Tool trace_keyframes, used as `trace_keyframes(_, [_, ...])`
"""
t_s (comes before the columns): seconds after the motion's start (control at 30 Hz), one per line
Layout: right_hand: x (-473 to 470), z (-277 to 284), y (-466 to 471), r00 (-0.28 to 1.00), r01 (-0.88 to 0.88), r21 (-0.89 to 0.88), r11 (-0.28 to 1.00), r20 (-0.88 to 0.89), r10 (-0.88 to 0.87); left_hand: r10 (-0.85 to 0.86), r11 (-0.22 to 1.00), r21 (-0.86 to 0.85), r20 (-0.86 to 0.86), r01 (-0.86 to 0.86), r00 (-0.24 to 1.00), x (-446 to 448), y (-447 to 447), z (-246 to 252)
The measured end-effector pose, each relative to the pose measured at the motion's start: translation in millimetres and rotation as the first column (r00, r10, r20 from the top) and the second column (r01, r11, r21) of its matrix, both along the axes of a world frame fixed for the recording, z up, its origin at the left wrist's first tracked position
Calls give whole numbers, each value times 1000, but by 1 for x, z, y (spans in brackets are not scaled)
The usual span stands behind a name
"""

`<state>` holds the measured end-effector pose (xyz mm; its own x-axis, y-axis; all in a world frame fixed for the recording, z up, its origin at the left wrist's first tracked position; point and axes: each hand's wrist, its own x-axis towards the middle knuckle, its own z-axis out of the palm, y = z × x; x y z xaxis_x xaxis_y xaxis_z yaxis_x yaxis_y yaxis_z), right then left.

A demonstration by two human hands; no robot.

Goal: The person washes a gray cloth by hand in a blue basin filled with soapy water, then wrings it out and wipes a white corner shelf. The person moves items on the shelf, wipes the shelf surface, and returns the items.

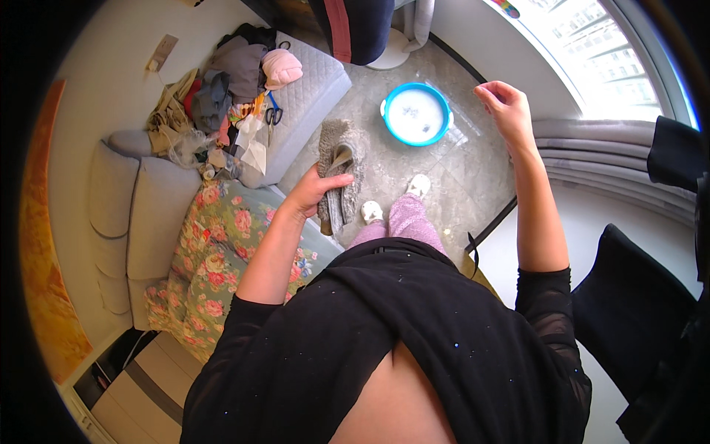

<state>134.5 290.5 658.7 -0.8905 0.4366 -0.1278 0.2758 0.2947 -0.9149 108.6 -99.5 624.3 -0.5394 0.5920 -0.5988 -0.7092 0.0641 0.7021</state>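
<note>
My left hand [317, 188] grips a folded grey fleecy cloth [349, 161], its thumb lying across the front of the folds. Raised on the right side is my right hand [505, 108], thumb and fingertips brought close together; whether something small is pinched between them cannot be told. Between the two hands and farther off, a blue plastic basin [417, 142] stands on the grey tiled floor. White, sudsy-looking liquid [416, 114] fills it, with small dark patches in it. The cloth is apart from the basin.
A grey sofa [319, 89] on the left bears piled clothes [238, 66], blue-handled scissors [273, 115] and a floral cover [216, 261]. A white round base [390, 50] stands beyond the basin. To the right are grey curtains [599, 144], a window and a black chair [632, 305].
</note>
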Motion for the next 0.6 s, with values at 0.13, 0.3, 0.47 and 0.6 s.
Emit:
trace_keyframes(0.13, [-20, -26, 4, 995, -92, 377, 922, 9, 96, 34, 999, -11, 8, -34, 999, 0, -2, 2])
trace_keyframes(0.3, [-45, -57, 6, 978, -202, 618, 759, 89, 187, 45, 999, -14, 8, -45, 999, 2, -1, 6])
trace_keyframes(0.47, [-61, -83, 9, 951, -308, 674, 672, 240, 195, 69, 997, -19, 17, -69, 997, 5, -1, 9])
trace_keyframes(0.6, [-66, -97, 12, 933, -358, 675, 645, 282, 222, 76, 996, -36, 9, -76, 997, 5, -1, 10])
